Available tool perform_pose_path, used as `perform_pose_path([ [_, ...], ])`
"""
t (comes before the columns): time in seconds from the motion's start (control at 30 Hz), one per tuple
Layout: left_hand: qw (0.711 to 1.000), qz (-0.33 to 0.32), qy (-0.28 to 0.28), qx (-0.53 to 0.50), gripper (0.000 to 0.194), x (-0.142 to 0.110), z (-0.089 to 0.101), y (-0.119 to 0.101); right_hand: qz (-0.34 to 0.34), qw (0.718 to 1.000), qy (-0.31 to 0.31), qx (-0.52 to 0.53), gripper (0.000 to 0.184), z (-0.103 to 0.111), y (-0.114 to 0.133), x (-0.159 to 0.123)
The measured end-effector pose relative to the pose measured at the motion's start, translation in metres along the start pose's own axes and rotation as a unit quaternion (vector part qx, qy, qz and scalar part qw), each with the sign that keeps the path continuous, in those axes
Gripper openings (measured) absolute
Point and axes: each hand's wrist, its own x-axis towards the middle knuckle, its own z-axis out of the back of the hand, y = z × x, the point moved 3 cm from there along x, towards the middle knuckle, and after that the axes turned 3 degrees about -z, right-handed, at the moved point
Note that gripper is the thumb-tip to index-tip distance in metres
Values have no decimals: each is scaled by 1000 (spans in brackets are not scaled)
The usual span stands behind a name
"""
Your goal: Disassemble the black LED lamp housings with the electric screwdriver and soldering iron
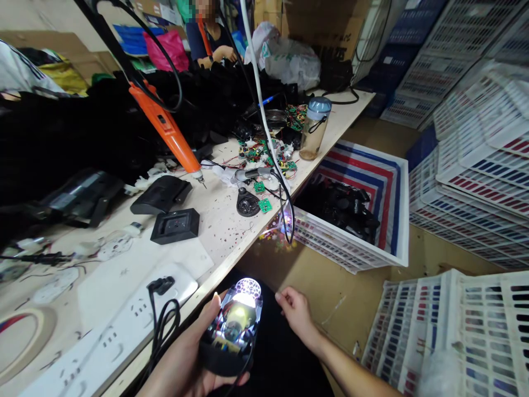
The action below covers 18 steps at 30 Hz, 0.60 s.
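Down at the front, in my left hand (188,344), is a black device with an open housing (231,331). Inside it wires and a round motor-like part show, and a bright light glows under its clear honeycomb-patterned end. A black cable runs from its lower side. To the right, apart from the device, my right hand (295,311) is closed over my dark-clothed lap, fingers curled and thumb pressed in; nothing shows in it. An orange electric screwdriver (165,129) hangs above the bench, over two black plastic housings (176,225).
A power strip (119,331) and tape roll (45,336) lie on the bench (231,215). Green circuit boards (265,205) and a bottle (314,129) stand farther back. White crates (397,209) stand on the right. Across the bench sits another person (210,41).
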Motion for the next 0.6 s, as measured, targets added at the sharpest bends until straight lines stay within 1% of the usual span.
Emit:
perform_pose_path([
  [0.33,1000,-12,-18,11,53,-4,0,-3,3,1000,6,-2,34,0,-6,2],
  [0.5,1000,5,-30,6,52,-3,5,-2,7,1000,7,-2,33,0,-5,2],
  [0.6,1000,3,-30,2,53,-3,6,-2,7,1000,8,-2,32,0,-4,2],
])
